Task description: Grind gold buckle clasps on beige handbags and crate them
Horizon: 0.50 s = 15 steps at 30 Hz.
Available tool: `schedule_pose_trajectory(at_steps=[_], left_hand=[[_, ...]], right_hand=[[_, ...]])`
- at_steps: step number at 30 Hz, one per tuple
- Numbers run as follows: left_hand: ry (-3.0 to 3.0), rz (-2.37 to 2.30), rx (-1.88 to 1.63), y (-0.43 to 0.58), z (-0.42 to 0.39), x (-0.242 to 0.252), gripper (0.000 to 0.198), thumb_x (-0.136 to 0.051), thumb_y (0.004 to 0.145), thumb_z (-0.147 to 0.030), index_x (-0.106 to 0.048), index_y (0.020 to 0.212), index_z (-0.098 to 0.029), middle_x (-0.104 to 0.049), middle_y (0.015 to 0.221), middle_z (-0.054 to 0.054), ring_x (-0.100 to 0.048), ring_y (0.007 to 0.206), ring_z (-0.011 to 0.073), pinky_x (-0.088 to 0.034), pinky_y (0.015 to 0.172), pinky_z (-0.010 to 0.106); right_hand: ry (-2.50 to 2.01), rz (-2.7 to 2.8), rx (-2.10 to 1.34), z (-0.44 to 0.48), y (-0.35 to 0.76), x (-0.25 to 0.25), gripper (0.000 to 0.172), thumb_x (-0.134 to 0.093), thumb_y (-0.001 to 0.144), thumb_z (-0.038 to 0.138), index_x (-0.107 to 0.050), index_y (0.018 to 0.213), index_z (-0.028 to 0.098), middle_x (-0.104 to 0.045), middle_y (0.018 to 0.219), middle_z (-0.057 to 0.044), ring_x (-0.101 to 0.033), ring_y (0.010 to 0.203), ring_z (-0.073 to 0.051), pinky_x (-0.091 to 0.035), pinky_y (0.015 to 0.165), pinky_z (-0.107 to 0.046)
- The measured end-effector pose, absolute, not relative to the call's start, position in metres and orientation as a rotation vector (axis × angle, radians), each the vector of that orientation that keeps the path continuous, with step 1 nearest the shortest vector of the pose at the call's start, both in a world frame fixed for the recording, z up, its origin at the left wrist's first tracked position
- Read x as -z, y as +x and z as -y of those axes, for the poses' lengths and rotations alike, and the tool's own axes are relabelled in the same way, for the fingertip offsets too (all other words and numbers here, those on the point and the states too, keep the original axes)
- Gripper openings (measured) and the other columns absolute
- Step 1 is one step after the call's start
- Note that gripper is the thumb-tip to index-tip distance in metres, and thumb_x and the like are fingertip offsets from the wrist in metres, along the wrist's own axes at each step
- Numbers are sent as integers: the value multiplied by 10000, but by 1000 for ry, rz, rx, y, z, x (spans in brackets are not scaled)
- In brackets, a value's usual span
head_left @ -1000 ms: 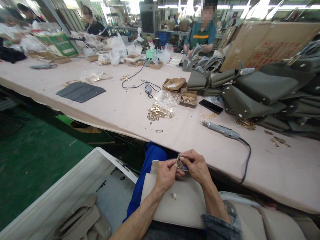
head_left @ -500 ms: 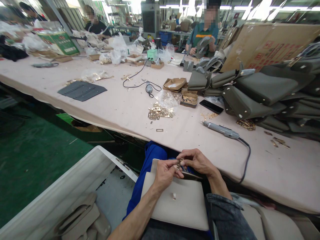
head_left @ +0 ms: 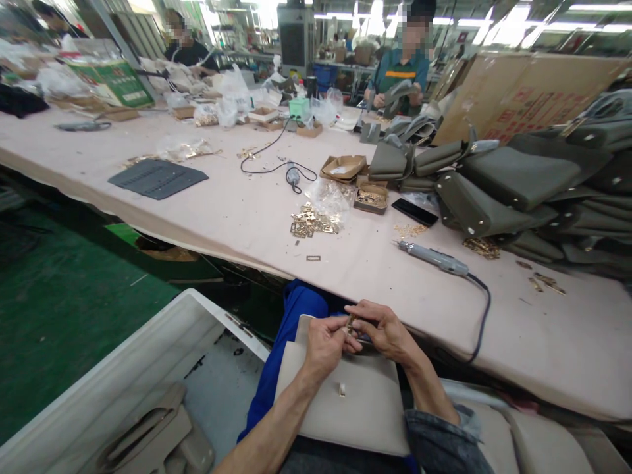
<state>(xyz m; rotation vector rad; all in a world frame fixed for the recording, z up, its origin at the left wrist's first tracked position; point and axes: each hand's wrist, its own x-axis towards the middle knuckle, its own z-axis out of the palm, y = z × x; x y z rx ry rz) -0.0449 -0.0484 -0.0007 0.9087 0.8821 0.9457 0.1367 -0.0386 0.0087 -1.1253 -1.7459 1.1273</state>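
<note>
On my lap lies a beige handbag (head_left: 345,418), flat, with a small gold metal fitting (head_left: 342,390) on its face. Above its far edge my two hands meet at the fingertips. My left hand (head_left: 326,343) is closed in a pinch on a small gold-coloured metal piece (head_left: 350,324). From the other side my right hand (head_left: 382,329) grips the same piece between thumb and fingers. Its exact shape is mostly hidden by the fingers. Past my right hand, on the table, rests a grey electric screwdriver (head_left: 434,257) with its cord.
Gold metal frames (head_left: 316,220) lie in a pile on the table (head_left: 237,230), near a small box of fittings (head_left: 371,197) and a phone (head_left: 415,212). Dark bags (head_left: 523,171) are heaped at right. A white bin (head_left: 222,368) stands at left. A co-worker (head_left: 402,69) sits across.
The view has shifted slightly. My fingers have turned the small metal piece a little, and both hands remain together over the bag.
</note>
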Motion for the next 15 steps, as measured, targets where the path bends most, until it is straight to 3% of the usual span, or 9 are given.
schedule_pose_trajectory(at_steps=[9,15], left_hand=[[944,-953,-973,-43,50,-5,318,-665,848,-333,-793,952,-61,-725,638,86,-704,530,163,-577,524,222],[952,-950,-958,-44,51,-7,260,-703,819,-324,-786,803,-78,-709,585,68,-664,457,139,-547,482,205]], right_hand=[[-1201,1808,-1003,40,130,-17,279,-635,949,272,-741,1203,225,-656,871,-40,-617,777,-154,-483,738,-292],[-1069,1674,-1401,34,144,-28,253,-730,895,356,-756,1065,171,-684,922,-56,-619,801,-169,-493,750,-289]])
